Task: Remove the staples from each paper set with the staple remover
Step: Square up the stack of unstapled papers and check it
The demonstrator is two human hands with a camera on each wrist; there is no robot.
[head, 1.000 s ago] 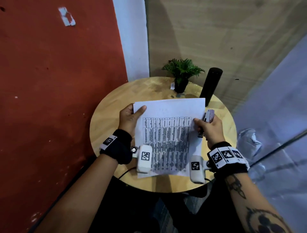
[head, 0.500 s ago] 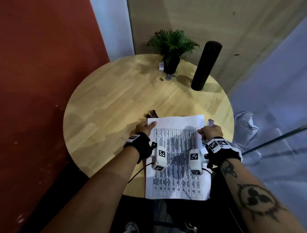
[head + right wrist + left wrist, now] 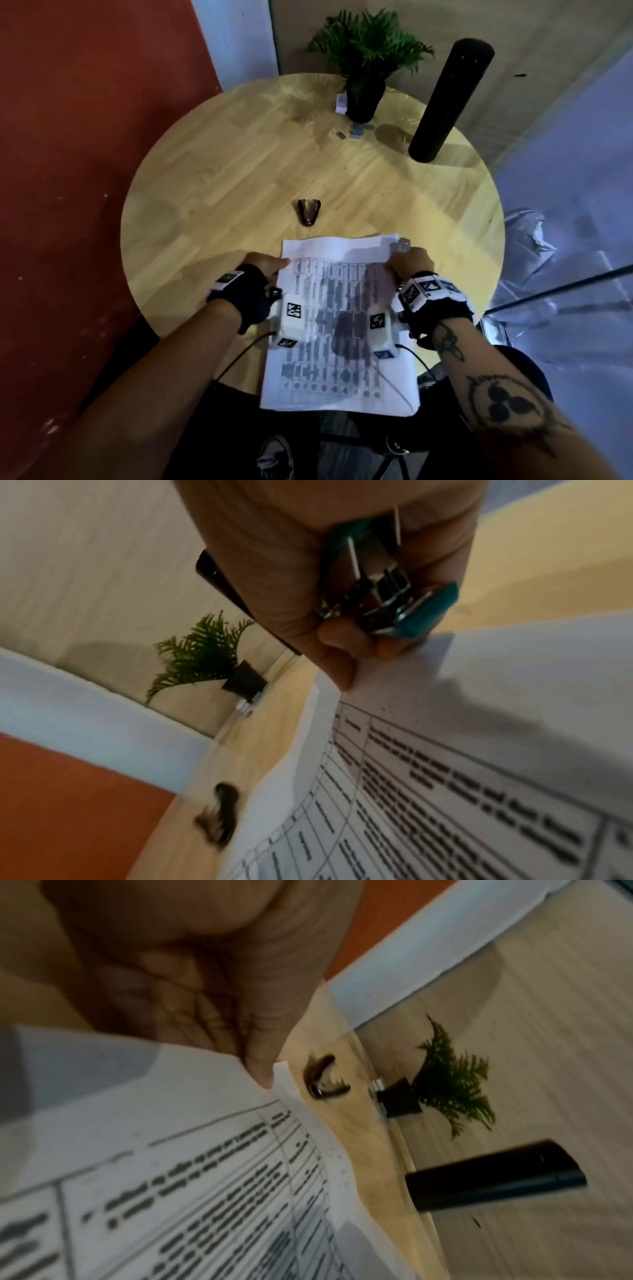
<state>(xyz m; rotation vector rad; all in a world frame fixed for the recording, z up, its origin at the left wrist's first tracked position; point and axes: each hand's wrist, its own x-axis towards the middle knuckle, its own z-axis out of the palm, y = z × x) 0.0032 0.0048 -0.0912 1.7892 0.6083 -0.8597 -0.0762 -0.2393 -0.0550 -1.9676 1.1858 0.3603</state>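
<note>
Both hands pinch the paper set (image 3: 339, 325) — left hand (image 3: 265, 267) at one top corner, right hand (image 3: 409, 262) also gripping a teal stapler (image 3: 387, 599); the staple remover (image 3: 309, 212) lies on the worktop (image 3: 212, 192).

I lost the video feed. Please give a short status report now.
Left hand and right hand hold the paper set; right also grips a teal stapler. Staple remover lies untouched on table. Nothing in the way.
</note>
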